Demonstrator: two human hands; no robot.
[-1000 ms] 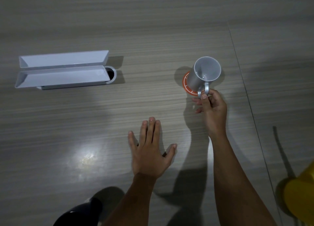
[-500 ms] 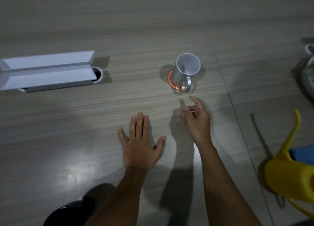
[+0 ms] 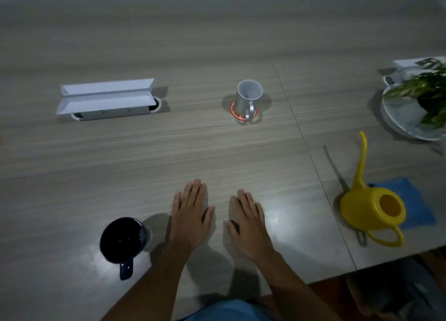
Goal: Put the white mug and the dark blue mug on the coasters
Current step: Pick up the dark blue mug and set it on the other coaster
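The white mug stands upright on an orange coaster at the middle of the table, handle toward me. The dark blue mug stands upright on the table near the front edge, left of my hands, handle toward me. Whether a coaster lies under it I cannot tell. My left hand lies flat, palm down, fingers apart, just right of the dark blue mug. My right hand lies flat beside it, holding nothing, far in front of the white mug.
A white open cable box sits at the back left. A yellow watering can rests on a blue cloth at the right. A plant on a pale plate stands far right. The table's front edge runs just right of my right arm.
My right hand let go of the white mug's handle, drew back toward me and came down flat on the table. The view pulled back, bringing the dark blue mug into sight.
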